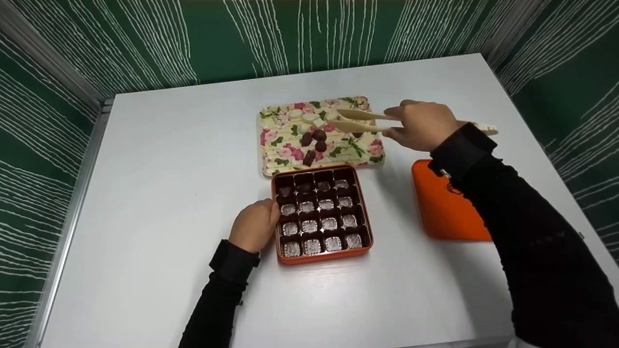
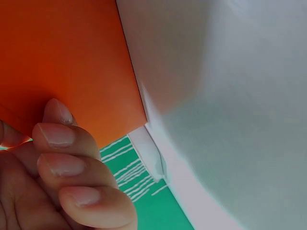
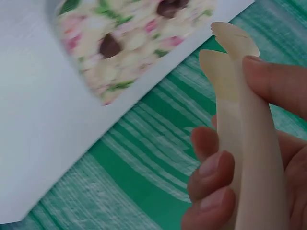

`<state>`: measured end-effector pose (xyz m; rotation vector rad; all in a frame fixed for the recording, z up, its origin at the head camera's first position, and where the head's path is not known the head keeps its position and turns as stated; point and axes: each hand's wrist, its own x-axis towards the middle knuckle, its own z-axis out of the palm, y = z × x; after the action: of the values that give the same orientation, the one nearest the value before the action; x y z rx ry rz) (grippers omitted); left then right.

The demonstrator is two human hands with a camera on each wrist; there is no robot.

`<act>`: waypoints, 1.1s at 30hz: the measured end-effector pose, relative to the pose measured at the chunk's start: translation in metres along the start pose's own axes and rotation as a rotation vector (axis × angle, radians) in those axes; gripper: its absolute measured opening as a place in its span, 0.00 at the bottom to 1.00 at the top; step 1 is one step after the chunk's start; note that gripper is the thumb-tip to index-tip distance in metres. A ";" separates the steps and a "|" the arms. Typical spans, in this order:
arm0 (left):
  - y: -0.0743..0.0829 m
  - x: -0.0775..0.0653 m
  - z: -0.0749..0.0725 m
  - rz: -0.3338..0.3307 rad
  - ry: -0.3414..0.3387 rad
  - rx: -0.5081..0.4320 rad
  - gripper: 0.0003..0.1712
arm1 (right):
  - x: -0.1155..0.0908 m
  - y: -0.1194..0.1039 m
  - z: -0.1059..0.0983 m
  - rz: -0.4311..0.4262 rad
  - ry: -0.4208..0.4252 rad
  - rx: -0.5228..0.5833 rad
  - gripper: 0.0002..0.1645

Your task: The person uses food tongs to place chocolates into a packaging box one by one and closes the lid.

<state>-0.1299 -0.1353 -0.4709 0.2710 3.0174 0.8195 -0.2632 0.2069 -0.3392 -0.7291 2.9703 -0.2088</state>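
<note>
My left hand [image 1: 255, 224] holds the left side of an orange box [image 1: 323, 258], its curled fingers [image 2: 62, 136] against the outer wall in the left wrist view. A dark divider with square compartments fills the box. Dark chocolates [image 1: 286, 191] sit in three compartments of the far row. My right hand [image 1: 428, 124] grips pale tongs [image 1: 360, 126], their tips apart over the right part of a floral tray [image 1: 285, 166]. On that tray lie several dark chocolates [image 1: 319, 135] and several white chocolates [image 1: 309, 117]. Between the tong tips [image 3: 213, 67] nothing shows in the right wrist view.
An orange lid-like square [image 1: 447, 212] lies on the white table [image 1: 159, 193] at the right, partly covered by the right sleeve. The box stands right against the tray's near edge. Green walls [image 1: 222, 43] with white streaks enclose the table at the back and sides.
</note>
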 end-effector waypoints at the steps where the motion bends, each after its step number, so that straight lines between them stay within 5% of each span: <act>1: 0.000 0.000 0.000 0.003 0.001 0.000 0.19 | 0.002 0.007 0.004 0.030 -0.013 -0.001 0.28; 12: 0.000 0.000 0.000 -0.008 -0.001 -0.005 0.19 | 0.013 0.036 0.042 0.184 -0.131 0.063 0.30; 33: 0.001 0.001 -0.001 -0.005 -0.010 -0.007 0.19 | 0.000 0.021 0.031 0.091 -0.080 0.032 0.20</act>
<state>-0.1305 -0.1352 -0.4696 0.2664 3.0040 0.8258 -0.2694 0.2220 -0.3727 -0.5832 2.9092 -0.2150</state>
